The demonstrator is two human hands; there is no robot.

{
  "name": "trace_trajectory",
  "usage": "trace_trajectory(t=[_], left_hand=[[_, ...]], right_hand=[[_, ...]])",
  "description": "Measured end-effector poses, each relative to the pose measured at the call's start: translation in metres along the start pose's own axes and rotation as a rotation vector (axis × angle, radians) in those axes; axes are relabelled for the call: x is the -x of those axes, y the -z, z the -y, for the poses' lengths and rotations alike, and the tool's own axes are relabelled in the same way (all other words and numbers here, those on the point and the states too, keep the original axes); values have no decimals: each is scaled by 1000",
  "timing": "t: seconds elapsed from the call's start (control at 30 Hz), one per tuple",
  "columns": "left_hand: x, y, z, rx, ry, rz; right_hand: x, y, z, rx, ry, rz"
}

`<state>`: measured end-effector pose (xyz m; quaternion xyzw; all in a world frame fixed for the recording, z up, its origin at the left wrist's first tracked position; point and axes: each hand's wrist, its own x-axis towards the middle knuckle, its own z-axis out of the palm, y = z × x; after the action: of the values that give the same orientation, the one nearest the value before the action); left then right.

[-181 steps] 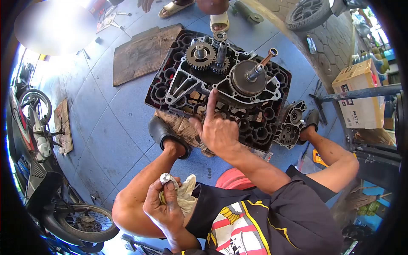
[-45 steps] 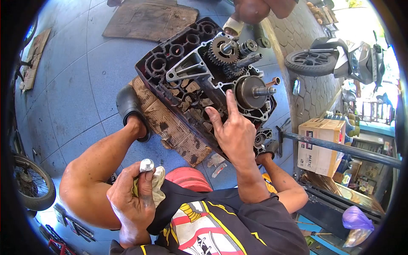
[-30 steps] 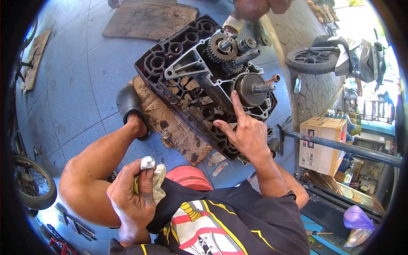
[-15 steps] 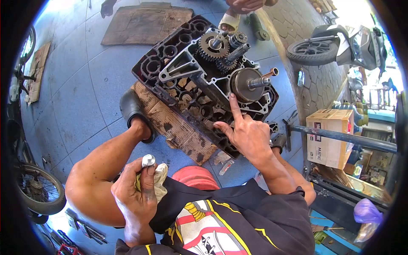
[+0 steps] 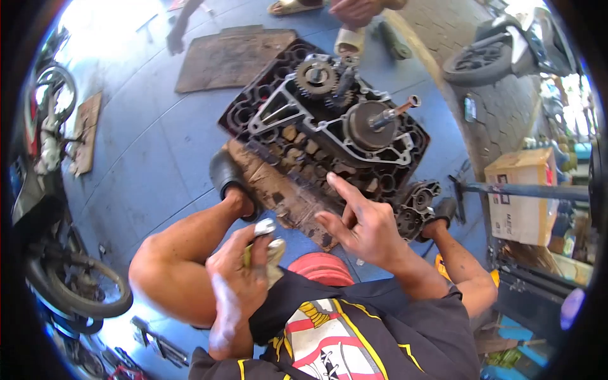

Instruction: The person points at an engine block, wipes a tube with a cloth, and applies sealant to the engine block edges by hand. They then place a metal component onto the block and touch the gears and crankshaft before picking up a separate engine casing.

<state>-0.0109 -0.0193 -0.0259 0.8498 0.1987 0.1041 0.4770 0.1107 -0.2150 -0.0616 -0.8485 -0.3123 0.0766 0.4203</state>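
Note:
My left hand (image 5: 239, 263), over my left thigh, is closed round a crumpled pale-yellow tube (image 5: 273, 256) with a shiny silver end at the thumb; the fingers hide much of it. My right hand (image 5: 370, 231) is empty, its index finger and thumb stretched out and the other fingers curled. It is just in front of the engine case half (image 5: 310, 130), apart from it. In the case sit a gear (image 5: 316, 77) and a round crankshaft (image 5: 367, 126) with a connecting rod (image 5: 405, 106) sticking up. The case rests on a dark, greasy plastic crate (image 5: 240, 114).
Stained cardboard (image 5: 278, 196) lies beneath the crate's near side. Another engine cover (image 5: 418, 206) is by my right foot. A person's hands (image 5: 358, 9) show beyond the crate. Motorcycles (image 5: 82, 285) flank the floor; a carton (image 5: 522, 215) stands at right.
My right index finger has come away from the crankcase's edge, back toward me. The view has shifted, bringing the other engine cover into fuller sight. The left hand keeps hold of the tube.

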Motion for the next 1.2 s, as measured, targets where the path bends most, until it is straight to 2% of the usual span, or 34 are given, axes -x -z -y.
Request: trace_trajectory(t=[0.03,0.07,0.13,0.17,0.3,0.37,0.9,1.0,1.07,1.1,1.13,1.2], left_hand=[[0,-4,-1,4,-57,2],[0,-7,-1,7,-114,5],[-2,-10,-7,55,-95,78],[0,-13,-5,58,-95,87],[4,-19,-6,75,-113,123],[4,-21,-10,74,-136,129],[3,-26,-13,10,-220,127],[3,-25,-15,24,-166,139],[1,-25,-19,36,-130,142],[1,-25,-18,30,-97,140],[1,-26,-15,22,-95,119],[1,-24,-13,30,-48,84]], right_hand=[[3,-1,11,-181,5,28],[9,-8,15,-217,24,46],[19,-19,23,-546,-115,6],[18,-22,29,-561,-104,-68],[22,-20,35,-569,-84,-126],[24,-14,35,-583,-127,-55],[27,-13,27,-659,-96,-50],[26,-14,30,-596,-49,-88],[27,-8,36,-632,-165,-28],[27,-7,29,-583,-57,-2],[28,-9,21,-566,-67,6],[29,-11,7,-634,-178,-130]])
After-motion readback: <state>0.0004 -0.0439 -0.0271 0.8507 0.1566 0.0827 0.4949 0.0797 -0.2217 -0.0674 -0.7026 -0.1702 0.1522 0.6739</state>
